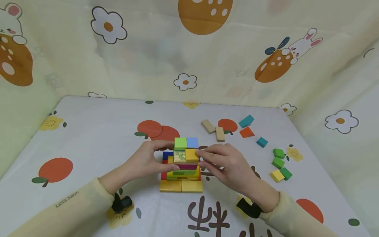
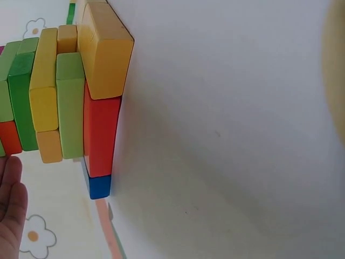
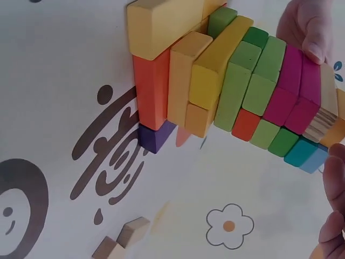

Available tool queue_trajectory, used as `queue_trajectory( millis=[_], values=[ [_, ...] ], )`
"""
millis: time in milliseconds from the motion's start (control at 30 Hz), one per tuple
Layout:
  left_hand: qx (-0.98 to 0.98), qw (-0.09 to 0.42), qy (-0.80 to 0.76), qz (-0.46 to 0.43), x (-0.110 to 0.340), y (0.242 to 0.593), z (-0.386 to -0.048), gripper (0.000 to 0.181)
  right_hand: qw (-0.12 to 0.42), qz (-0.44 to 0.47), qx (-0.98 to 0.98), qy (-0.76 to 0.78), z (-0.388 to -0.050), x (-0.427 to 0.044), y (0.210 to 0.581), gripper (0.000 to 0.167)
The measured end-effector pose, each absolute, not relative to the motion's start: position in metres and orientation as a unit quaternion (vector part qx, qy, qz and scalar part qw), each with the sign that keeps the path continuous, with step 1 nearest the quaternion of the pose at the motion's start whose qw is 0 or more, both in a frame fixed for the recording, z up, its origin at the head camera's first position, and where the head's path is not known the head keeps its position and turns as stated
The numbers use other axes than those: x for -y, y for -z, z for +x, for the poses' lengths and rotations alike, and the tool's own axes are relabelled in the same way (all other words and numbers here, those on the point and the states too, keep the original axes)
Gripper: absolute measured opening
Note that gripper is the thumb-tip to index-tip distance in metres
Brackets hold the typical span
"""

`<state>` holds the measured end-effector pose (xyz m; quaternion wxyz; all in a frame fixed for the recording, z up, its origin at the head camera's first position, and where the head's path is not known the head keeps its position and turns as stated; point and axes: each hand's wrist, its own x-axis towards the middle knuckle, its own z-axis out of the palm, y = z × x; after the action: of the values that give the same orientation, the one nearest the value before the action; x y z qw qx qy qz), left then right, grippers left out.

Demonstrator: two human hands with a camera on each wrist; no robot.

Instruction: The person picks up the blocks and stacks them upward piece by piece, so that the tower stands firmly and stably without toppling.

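Note:
A stepped tower of coloured wooden blocks (image 1: 185, 176) stands on the table in the middle of the head view. At its top right, a yellow block (image 1: 191, 154) sits beside a printed pale block (image 1: 179, 156). My right hand (image 1: 226, 163) pinches the yellow block near its right edge. Behind it lie a light green block (image 1: 180, 143) and a light blue block (image 1: 192, 142). My left hand (image 1: 148, 158) stands around the tower's left side, thumb at the front touching its upper layers. Straight fingers (image 2: 11, 189) show in the left wrist view; some fingertips are hidden.
Two plain wooden blocks (image 1: 220, 134) lie behind and right of the tower. Farther right are blue and orange blocks (image 1: 246, 132), then green blocks (image 1: 278, 153) and another yellow block (image 1: 277, 175). A patterned cloth covers the table; curtains (image 1: 148, 56) hang behind it.

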<state>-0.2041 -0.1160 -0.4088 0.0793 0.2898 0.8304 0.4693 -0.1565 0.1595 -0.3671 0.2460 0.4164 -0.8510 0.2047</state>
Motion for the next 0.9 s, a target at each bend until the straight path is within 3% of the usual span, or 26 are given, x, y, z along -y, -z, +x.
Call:
queue_trajectory(
  millis=[200, 367, 900],
  values=[
    [-0.832, 0.079, -0.467, 0.288, 0.115, 0.408, -0.204, 0.061, 0.242, 0.423, 0.852, -0.19, -0.16, -0.157, 0.368, 0.028],
    [-0.831, 0.077, -0.469, 0.29, 0.115, 0.408, -0.204, 0.061, 0.243, 0.43, 0.852, -0.173, -0.162, -0.15, 0.366, 0.039],
    [-0.827, 0.07, -0.47, 0.301, 0.116, 0.408, -0.204, 0.058, 0.227, 0.433, 0.859, -0.15, -0.163, -0.132, 0.36, 0.037]
  ],
)
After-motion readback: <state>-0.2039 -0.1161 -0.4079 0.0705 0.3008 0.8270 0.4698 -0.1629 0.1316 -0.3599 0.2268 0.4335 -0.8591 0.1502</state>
